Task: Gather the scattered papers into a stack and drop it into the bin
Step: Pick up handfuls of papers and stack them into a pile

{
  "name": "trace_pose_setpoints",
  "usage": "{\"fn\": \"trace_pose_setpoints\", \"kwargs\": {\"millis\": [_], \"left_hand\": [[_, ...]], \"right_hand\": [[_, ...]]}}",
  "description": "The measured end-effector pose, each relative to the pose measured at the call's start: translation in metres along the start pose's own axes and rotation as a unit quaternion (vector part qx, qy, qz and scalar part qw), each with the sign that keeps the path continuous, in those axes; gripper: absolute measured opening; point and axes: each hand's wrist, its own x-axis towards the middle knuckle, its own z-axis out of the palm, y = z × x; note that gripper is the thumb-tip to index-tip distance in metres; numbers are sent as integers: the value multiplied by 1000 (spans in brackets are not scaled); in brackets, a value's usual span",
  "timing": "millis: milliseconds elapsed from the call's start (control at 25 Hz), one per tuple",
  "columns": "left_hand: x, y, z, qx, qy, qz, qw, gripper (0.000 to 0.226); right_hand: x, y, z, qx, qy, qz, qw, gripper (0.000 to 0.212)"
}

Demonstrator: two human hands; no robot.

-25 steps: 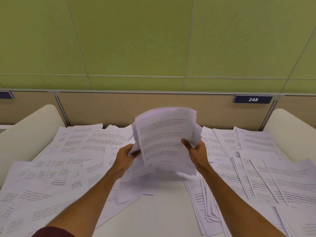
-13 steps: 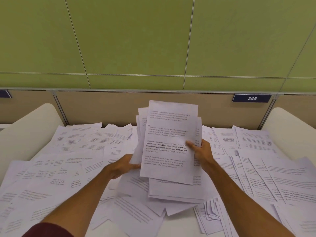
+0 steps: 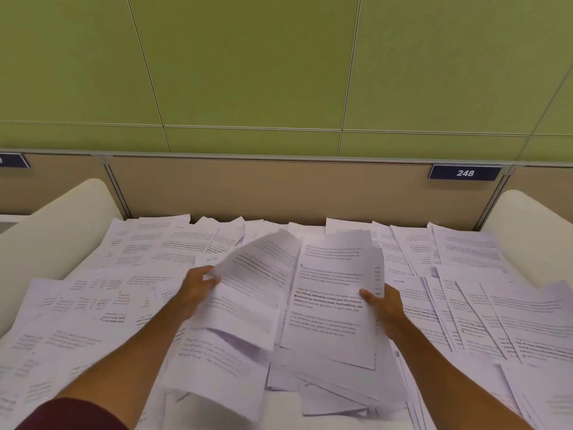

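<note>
head view: left hand (image 3: 198, 287) pinches curling sheets (image 3: 257, 274), right hand (image 3: 383, 305) grips the uneven stack (image 3: 331, 293); loose edges could slip onto the counter (image 3: 282, 411).

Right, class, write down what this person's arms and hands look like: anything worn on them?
The left hand and right hand are bare: no gloves, rings or watch show. A dark red sleeve shows at the bottom edge on the left arm, whose forearm is bare. The right arm is bare as far as the picture reaches.
</note>
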Motion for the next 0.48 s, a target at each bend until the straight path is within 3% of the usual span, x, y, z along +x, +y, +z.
{"fn": "trace_pose_setpoints", "kwargs": {"millis": [80,160,320,480], "left_hand": [[3,4,-14,-36,80,-41,995,36],[6,7,-23,-67,104,-46,991,47],[-3,18,-6,-93,35,-48,994,50],[-17,18,46,-97,-45,-95,990,42]], "right_hand": [[-2,4,-7,-1,8,-2,1000,35],[-5,6,-9,-6,14,-4,1000,33],[-7,3,2,16,-2,14,1000,14],[-10,-11,20,57,-54,59,995,13]]}}
